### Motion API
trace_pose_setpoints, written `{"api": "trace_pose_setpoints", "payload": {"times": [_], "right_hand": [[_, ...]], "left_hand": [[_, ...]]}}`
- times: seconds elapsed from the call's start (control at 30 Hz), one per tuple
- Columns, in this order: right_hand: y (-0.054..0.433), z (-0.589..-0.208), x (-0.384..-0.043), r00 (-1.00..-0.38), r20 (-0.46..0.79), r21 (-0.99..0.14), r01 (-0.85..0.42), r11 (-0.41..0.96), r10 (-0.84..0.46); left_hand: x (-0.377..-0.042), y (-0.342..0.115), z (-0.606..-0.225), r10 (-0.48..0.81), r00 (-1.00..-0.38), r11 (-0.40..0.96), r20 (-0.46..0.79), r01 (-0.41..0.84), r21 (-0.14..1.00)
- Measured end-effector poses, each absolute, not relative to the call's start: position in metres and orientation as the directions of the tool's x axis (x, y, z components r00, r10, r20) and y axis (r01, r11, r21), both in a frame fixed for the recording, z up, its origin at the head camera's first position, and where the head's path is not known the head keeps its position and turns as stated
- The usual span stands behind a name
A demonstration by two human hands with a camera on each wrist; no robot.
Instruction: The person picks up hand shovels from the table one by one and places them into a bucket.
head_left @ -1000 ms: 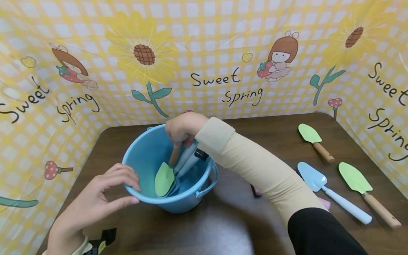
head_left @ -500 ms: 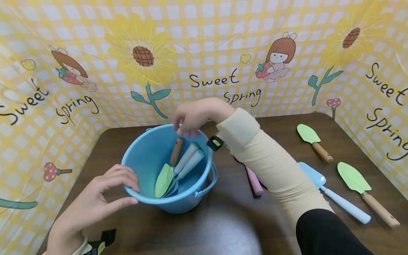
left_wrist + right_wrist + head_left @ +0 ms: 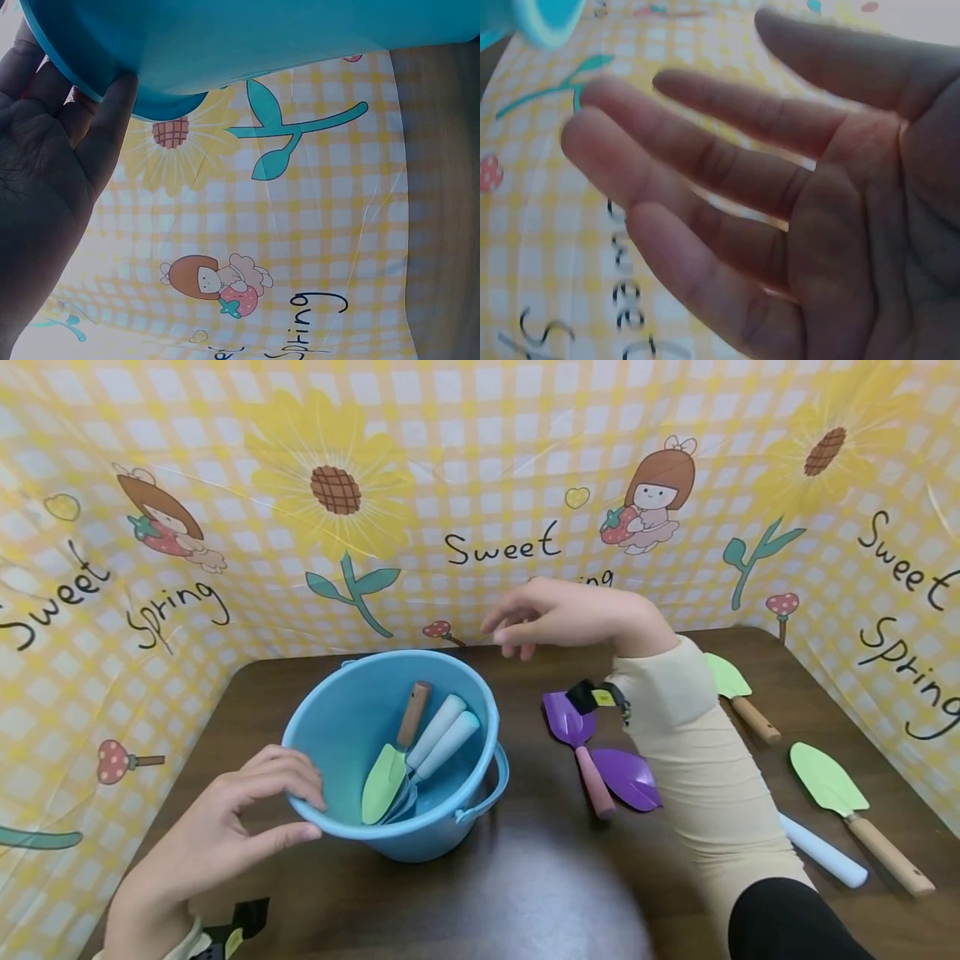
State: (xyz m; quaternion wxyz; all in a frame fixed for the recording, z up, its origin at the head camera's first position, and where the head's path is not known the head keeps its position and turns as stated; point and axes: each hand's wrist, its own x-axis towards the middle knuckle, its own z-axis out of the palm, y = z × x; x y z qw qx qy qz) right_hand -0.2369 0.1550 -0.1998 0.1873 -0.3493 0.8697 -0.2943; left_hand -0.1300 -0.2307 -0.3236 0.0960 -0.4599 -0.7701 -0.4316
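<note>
A light blue bucket (image 3: 442, 843) stands on the table, tilted a little toward the viewer. My left hand (image 3: 240, 818) pinches its left rim, thumb outside and fingers over the edge; the left wrist view shows this thumb against the blue wall. Inside the bucket lie a green trowel (image 3: 384, 785) with a wooden handle and two blue-handled trowels (image 3: 435, 731), their blades partly hidden. Up and right of the bucket, my right hand (image 3: 577, 614) hovers with loose fingers and holds nothing. Below it lie a purple trowel (image 3: 592, 781) with a pink handle and a purple blade (image 3: 626, 777), partly covered by the sleeve.
On the right side of the dark wooden table (image 3: 525, 893) lie two green trowels, one farther back (image 3: 753, 718) and one nearer (image 3: 832, 781). A blue handle (image 3: 825, 852) shows beside the right sleeve. A yellow checked cloth (image 3: 480, 460) surrounds the table.
My right hand has let go of the green trowel in the bucket, then risen and moved right. The purple trowels have come into view as the arm shifted. My left hand stays put.
</note>
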Motion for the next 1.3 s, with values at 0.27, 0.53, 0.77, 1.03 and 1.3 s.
{"api": "trace_pose_setpoints", "payload": {"times": [0.27,0.53,0.77,1.03,1.3], "right_hand": [[0.2,-0.222,-0.231,-0.719,-0.113,-0.682,-0.446,0.58,-0.685],[0.242,-0.249,-0.224,-0.759,-0.115,-0.758,-0.35,0.551,-0.641],[0.288,-0.266,-0.216,-0.795,-0.074,-0.792,-0.32,0.519,-0.602],[0.334,-0.279,-0.206,-0.908,-0.091,-0.787,-0.186,0.588,-0.409],[0.369,-0.302,-0.2,-0.952,-0.158,-0.815,-0.023,0.579,-0.261]], "left_hand": [[-0.127,-0.232,-0.325,0.618,-0.569,0.201,0.542,0.781,0.591],[-0.127,-0.233,-0.326,0.619,-0.563,0.187,0.547,0.782,0.594],[-0.129,-0.23,-0.323,0.625,-0.563,0.191,0.541,0.782,0.593],[-0.129,-0.23,-0.322,0.62,-0.574,0.209,0.535,0.778,0.592],[-0.129,-0.23,-0.322,0.618,-0.579,0.225,0.531,0.778,0.586]]}}
